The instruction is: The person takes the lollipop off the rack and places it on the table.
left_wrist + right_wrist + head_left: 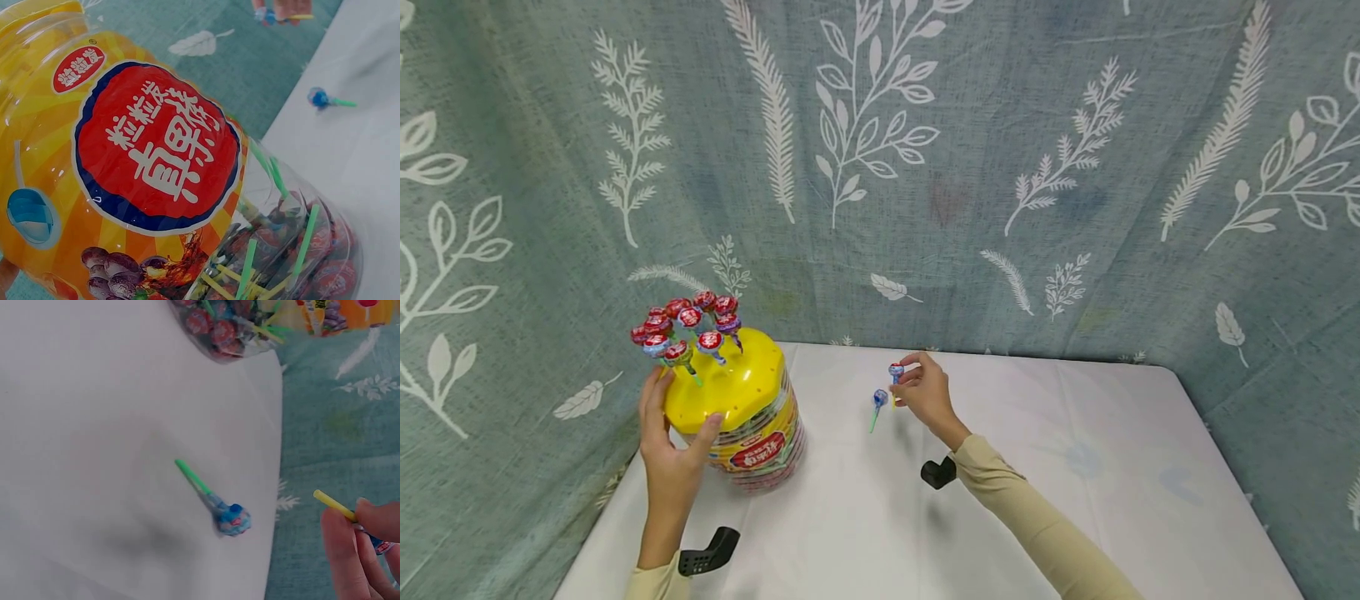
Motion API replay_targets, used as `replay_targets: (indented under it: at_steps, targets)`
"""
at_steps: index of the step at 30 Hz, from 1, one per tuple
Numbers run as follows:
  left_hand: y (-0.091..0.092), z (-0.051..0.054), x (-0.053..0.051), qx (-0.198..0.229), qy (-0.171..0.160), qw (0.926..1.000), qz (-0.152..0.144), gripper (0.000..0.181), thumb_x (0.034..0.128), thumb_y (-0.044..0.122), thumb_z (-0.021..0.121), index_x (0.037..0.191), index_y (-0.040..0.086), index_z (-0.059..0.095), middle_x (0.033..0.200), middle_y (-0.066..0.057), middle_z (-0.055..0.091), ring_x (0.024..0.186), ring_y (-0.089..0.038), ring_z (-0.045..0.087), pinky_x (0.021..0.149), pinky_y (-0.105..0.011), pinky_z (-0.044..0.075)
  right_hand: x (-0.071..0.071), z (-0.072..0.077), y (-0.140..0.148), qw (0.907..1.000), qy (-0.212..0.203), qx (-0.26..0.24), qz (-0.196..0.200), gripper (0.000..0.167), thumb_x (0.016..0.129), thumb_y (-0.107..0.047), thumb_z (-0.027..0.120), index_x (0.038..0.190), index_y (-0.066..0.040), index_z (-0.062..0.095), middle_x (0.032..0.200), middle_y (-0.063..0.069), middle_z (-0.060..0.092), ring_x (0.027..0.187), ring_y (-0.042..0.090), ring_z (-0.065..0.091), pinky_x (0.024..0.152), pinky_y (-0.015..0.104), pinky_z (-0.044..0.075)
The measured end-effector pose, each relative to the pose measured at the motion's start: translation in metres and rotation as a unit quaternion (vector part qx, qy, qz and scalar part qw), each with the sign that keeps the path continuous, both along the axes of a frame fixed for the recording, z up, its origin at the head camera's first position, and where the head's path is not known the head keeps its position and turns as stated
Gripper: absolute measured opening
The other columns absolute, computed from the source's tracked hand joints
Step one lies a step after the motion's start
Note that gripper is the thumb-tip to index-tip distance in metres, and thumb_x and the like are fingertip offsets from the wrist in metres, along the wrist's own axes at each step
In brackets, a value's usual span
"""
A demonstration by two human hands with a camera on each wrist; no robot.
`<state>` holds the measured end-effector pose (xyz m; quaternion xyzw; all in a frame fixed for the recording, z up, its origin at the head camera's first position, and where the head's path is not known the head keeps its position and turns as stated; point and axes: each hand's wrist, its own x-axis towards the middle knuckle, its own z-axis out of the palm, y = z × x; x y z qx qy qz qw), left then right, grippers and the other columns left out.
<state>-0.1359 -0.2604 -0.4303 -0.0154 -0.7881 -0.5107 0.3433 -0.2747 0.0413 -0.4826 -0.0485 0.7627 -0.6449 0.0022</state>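
Note:
My right hand (927,392) pinches a blue-wrapped lollipop (896,372) by its yellow stick, candy end up, above the table; the right wrist view shows the yellow stick between thumb and finger. Just left of it a second blue lollipop (880,398) with a green stick lies on the white cloth. At the left, my left hand (673,442) grips the yellow lid (748,379) of a big clear candy jar (775,454), thumb on the near side. Several red, blue and green wrapped lollipops (689,317) stand upright in the lid. More lollipops fill the jar's bottom, seen in the left wrist view.
A white-covered table (1037,467) lies under everything. Behind and beside it hangs a green-grey curtain (955,208) with white leaf prints, meeting the table's far edge. Black wrist cameras (938,473) sit on both forearms.

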Motion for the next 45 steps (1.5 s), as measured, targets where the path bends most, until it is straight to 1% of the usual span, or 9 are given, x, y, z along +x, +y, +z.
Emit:
replay_targets:
  at_steps: [3, 10, 17, 20, 28, 30, 37, 44, 45]
  targets:
    - [-0.002, -0.002, -0.001, -0.001, -0.001, 1.0, 0.003, 0.076, 0.0792, 0.003, 0.066, 0.147, 0.014, 0.034, 0.155, -0.005, 0.018, 0.136, -0.018, 0.025, 0.11, -0.027, 0.021, 0.0, -0.006, 0.0, 1.0, -0.005, 0.003, -0.006, 0.042, 0.071, 0.011, 0.074, 0.108, 0.002, 0.056, 0.079, 0.016, 0.061, 0.063, 0.019, 0.064, 0.054, 0.034, 0.054]
    - [-0.011, -0.017, -0.008, 0.0, -0.005, 1.0, 0.006, 0.079, 0.0776, 0.005, 0.069, 0.147, 0.019, 0.034, 0.155, 0.002, 0.018, 0.136, -0.017, 0.026, 0.11, -0.027, 0.02, -0.002, -0.023, -0.001, 0.9991, -0.015, 0.03, -0.026, 0.04, 0.071, 0.011, 0.073, 0.106, 0.002, 0.056, 0.078, 0.016, 0.061, 0.061, 0.02, 0.065, 0.053, 0.037, 0.054]
    - [-0.012, -0.018, -0.009, 0.001, -0.007, 1.0, 0.003, 0.079, 0.0775, 0.004, 0.069, 0.147, 0.019, 0.034, 0.155, 0.003, 0.017, 0.137, -0.018, 0.025, 0.11, -0.028, 0.02, -0.005, -0.04, -0.003, 0.9965, -0.03, 0.062, -0.046, 0.041, 0.071, 0.01, 0.075, 0.106, 0.001, 0.056, 0.076, 0.013, 0.06, 0.058, 0.018, 0.061, 0.05, 0.032, 0.053]
    - [-0.01, -0.015, -0.007, 0.0, -0.008, 0.9999, 0.006, 0.078, 0.0778, 0.004, 0.069, 0.147, 0.018, 0.034, 0.155, 0.0, 0.018, 0.136, -0.017, 0.026, 0.11, -0.027, 0.021, -0.005, -0.046, -0.004, 0.9949, -0.039, 0.077, -0.052, 0.04, 0.071, 0.009, 0.075, 0.106, 0.001, 0.056, 0.076, 0.013, 0.059, 0.057, 0.018, 0.06, 0.051, 0.033, 0.053]
    - [0.009, 0.009, 0.003, -0.008, 0.013, 0.9998, 0.009, 0.072, 0.0804, 0.005, 0.066, 0.145, 0.007, 0.035, 0.153, -0.012, 0.021, 0.135, -0.015, 0.027, 0.108, -0.024, 0.022, -0.007, -0.061, -0.003, 0.9914, -0.042, 0.111, -0.056, 0.039, 0.073, 0.008, 0.073, 0.108, 0.003, 0.056, 0.076, 0.014, 0.059, 0.054, 0.019, 0.059, 0.049, 0.029, 0.052]
    - [0.008, 0.007, 0.002, -0.01, 0.015, 0.9998, 0.011, 0.072, 0.0799, 0.006, 0.066, 0.145, 0.007, 0.035, 0.153, -0.012, 0.021, 0.135, -0.016, 0.027, 0.108, -0.025, 0.023, -0.008, -0.064, -0.003, 0.99, -0.043, 0.122, -0.056, 0.039, 0.074, 0.006, 0.073, 0.108, 0.002, 0.056, 0.075, 0.013, 0.059, 0.053, 0.018, 0.058, 0.048, 0.028, 0.051]
    - [-0.01, -0.017, -0.01, -0.012, 0.001, 0.9998, 0.015, 0.077, 0.078, 0.007, 0.069, 0.146, 0.02, 0.035, 0.154, 0.001, 0.02, 0.135, -0.016, 0.027, 0.108, -0.025, 0.023, -0.01, -0.072, -0.004, 0.9866, -0.042, 0.143, -0.065, 0.039, 0.071, 0.007, 0.074, 0.105, 0.004, 0.056, 0.071, 0.011, 0.06, 0.046, 0.014, 0.057, 0.047, 0.027, 0.049]
    - [-0.008, -0.014, -0.007, -0.011, 0.006, 0.9997, 0.019, 0.077, 0.078, 0.005, 0.069, 0.146, 0.016, 0.035, 0.154, -0.002, 0.021, 0.135, -0.015, 0.027, 0.108, -0.024, 0.023, -0.01, -0.075, -0.008, 0.9847, -0.037, 0.156, -0.067, 0.039, 0.069, 0.008, 0.073, 0.104, 0.003, 0.057, 0.069, 0.011, 0.06, 0.046, 0.014, 0.057, 0.047, 0.026, 0.049]
    - [-0.011, -0.017, -0.009, -0.011, 0.003, 0.9998, 0.018, 0.078, 0.0777, 0.006, 0.069, 0.146, 0.019, 0.035, 0.154, 0.0, 0.02, 0.135, -0.016, 0.027, 0.108, -0.024, 0.023, -0.01, -0.074, -0.008, 0.9845, -0.036, 0.158, -0.067, 0.039, 0.069, 0.008, 0.073, 0.104, 0.004, 0.057, 0.068, 0.011, 0.06, 0.046, 0.014, 0.057, 0.046, 0.027, 0.048]
